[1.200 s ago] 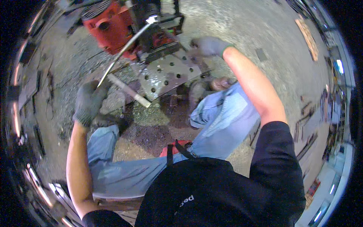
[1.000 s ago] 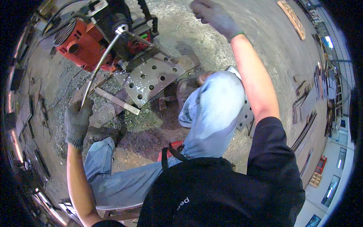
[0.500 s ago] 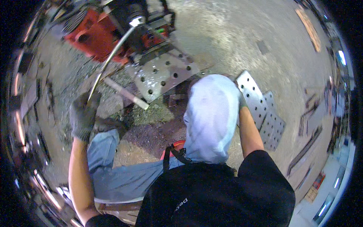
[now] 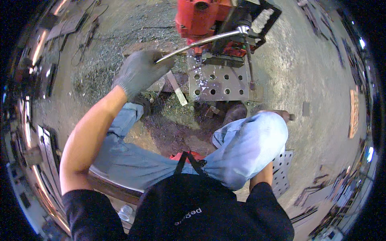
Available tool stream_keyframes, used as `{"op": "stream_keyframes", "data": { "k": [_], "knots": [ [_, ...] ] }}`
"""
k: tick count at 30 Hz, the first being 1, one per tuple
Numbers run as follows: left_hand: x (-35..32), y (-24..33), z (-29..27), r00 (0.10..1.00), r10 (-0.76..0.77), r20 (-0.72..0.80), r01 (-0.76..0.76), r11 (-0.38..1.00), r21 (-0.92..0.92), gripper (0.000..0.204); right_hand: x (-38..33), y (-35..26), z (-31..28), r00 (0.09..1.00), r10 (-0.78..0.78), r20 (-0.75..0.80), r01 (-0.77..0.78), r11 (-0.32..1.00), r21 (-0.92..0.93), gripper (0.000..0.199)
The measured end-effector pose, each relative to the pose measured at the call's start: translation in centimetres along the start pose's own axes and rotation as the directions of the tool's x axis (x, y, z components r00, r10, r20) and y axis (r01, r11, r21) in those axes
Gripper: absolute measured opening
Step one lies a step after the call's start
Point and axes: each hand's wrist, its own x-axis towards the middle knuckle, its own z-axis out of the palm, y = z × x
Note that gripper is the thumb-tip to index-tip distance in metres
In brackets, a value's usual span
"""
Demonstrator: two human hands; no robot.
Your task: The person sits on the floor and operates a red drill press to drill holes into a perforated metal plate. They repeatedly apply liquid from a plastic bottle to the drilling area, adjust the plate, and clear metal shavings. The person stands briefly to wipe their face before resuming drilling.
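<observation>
Left hand (image 4: 138, 72), gloved, clamps the drill lever (image 4: 201, 42) over the holed plate (image 4: 219, 82); right hand hidden behind the knee (image 4: 253, 140), grip unknowable.

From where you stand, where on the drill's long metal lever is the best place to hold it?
Grip the metal lever at its free outer end, coming from the left side, as the gloved left hand does. The bar runs bare and slightly curved from the red drill, so the tip probably gives the most leverage.
</observation>
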Motion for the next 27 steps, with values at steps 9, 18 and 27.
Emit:
{"op": "stream_keyframes", "data": {
  "k": [9,18,27],
  "knots": [
    [2.0,-1.3,0.1,0.976,0.22,-0.007,-0.219,0.971,-0.095,0.045,5.3,-18.5,-15.6,0.844,-0.483,-0.232,0.431,0.355,0.829,0.054],
    [2.6,-1.6,-0.2,0.966,0.247,0.081,-0.235,0.963,-0.131,0.043,-3.2,-22.0,-3.6,0.775,-0.605,0.183,-0.058,0.221,0.974,0.052],
    [2.2,-2.2,0.7,0.969,0.247,-0.007,-0.245,0.956,-0.162,0.047,-16.9,-21.8,12.8,0.477,0.012,0.879,-0.526,0.805,0.274,0.05]
  ]
}}
